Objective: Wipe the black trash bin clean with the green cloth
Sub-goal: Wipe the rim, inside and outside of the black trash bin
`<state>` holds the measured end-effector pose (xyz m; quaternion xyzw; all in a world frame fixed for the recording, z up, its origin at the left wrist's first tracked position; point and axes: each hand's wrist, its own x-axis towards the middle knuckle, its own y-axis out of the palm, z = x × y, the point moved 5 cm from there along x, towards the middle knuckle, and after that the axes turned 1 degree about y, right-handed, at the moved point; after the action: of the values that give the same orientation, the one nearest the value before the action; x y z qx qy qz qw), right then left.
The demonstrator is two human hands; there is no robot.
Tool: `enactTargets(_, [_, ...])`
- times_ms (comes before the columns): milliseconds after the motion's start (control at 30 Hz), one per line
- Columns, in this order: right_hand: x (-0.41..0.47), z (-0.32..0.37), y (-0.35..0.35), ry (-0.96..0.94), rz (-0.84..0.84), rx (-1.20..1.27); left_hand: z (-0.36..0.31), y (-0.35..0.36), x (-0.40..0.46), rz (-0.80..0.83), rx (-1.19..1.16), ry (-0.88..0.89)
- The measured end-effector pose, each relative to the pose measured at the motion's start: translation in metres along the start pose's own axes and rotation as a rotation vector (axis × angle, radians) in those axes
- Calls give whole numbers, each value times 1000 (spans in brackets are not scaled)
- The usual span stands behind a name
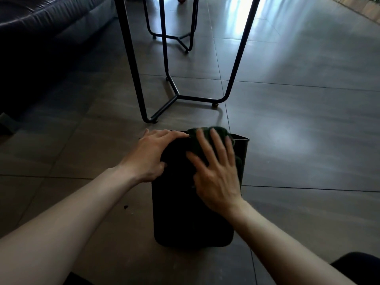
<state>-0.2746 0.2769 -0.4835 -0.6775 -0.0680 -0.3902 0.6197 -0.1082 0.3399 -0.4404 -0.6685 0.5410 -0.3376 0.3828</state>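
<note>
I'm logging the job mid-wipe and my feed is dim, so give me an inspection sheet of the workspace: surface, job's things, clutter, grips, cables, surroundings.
Surface: grey tiled floor, light glare at the far end.
Job's things: black trash bin lying on its side, open end away from the person; green cloth spread on its upper side near the rim.
Clutter: small dark crumbs on the floor left of the bin.
Grips: left hand holds the bin's near-rim edge; right hand presses flat on the cloth, fingers straight.
Cables: nothing seen.
Surroundings: black metal table legs beyond the bin; dark sofa at far left.
</note>
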Motion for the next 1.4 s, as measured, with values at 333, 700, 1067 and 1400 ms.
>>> enactTargets(333, [-143,43,38,-899,567,-197,0,-2,3,-5,-28,-23])
enactTargets(700, [-2,-12,-4,-20,113,132,0,-1,4,-6,-10,7])
enactTargets(1067, [-95,14,14,-688,410,0,4,1,3,-9,-5,11])
enactTargets(1400, [-33,6,3,-299,128,30,5,4,5,-14,19,32])
